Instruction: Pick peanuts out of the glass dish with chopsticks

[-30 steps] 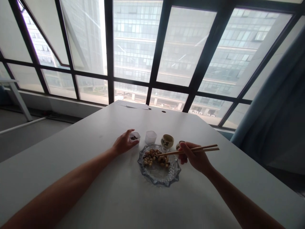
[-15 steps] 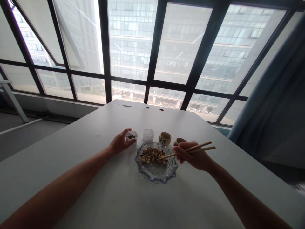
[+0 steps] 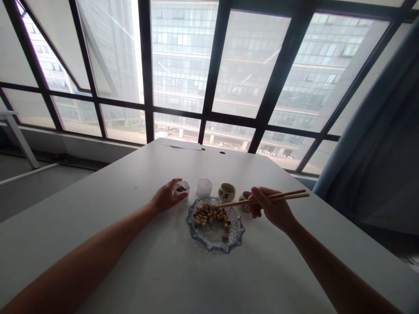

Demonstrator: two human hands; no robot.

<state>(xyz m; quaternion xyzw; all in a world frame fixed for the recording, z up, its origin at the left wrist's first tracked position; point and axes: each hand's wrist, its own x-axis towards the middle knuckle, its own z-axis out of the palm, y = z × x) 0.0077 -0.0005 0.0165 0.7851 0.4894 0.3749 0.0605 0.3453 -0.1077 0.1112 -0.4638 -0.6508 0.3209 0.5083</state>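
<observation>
My left hand (image 3: 166,196) curls round a small clear plastic cup (image 3: 181,189) that has something dark inside. My right hand (image 3: 273,209) grips a pair of wooden chopsticks (image 3: 262,200); their tips hover over the far edge of a cut-glass dish (image 3: 215,234). A heap of peanuts and dark beans (image 3: 210,215) lies in the dish's far half, and one loose nut (image 3: 224,237) sits nearer me. An empty clear plastic cup (image 3: 204,187) stands beyond the dish.
Two small ceramic cups stand behind the dish: one with dark characters (image 3: 226,192), one (image 3: 244,197) partly hidden by my right hand. The white table (image 3: 163,270) runs to a wall of windows. A blue curtain (image 3: 376,144) hangs on the right. Papers (image 3: 178,143) lie at the far edge.
The chopstick tips have lifted out of the nut heap and my right hand has moved slightly right. One nut now lies apart in the near part of the dish. My left hand stays on the cup.
</observation>
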